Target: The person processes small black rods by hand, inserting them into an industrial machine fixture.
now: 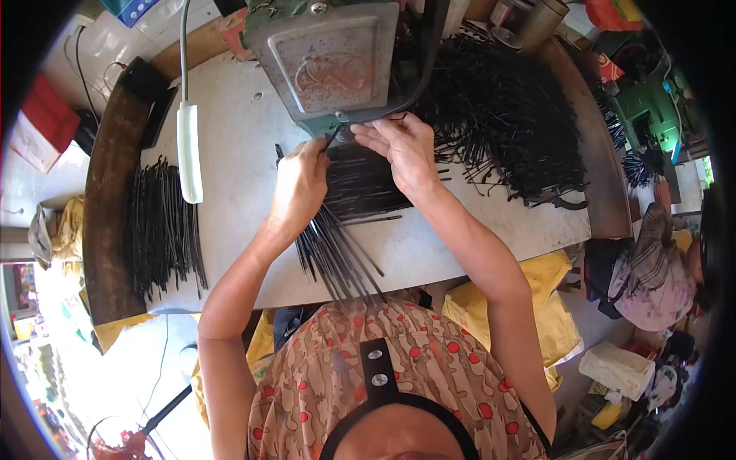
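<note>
My left hand (301,180) is closed around several thin black strips (337,257), whose loose ends fan out below it toward the table's front edge. From its fingertips one strip points up to the underside of a green machine with a grey metal cover (337,61). On the right of that spot, my right hand (404,149) has its fingers bent together close under the machine; what they pinch, if anything, is too small to make out. Between the hands and just below lies a flat stack of black strips (364,184).
A large heap of black strips (506,115) covers the table's right side. Another row of strips (161,226) lies at the left, by a brown raised rim (111,207). A white lamp (188,153) hangs nearby. At far right, a person sits by another green machine (648,107).
</note>
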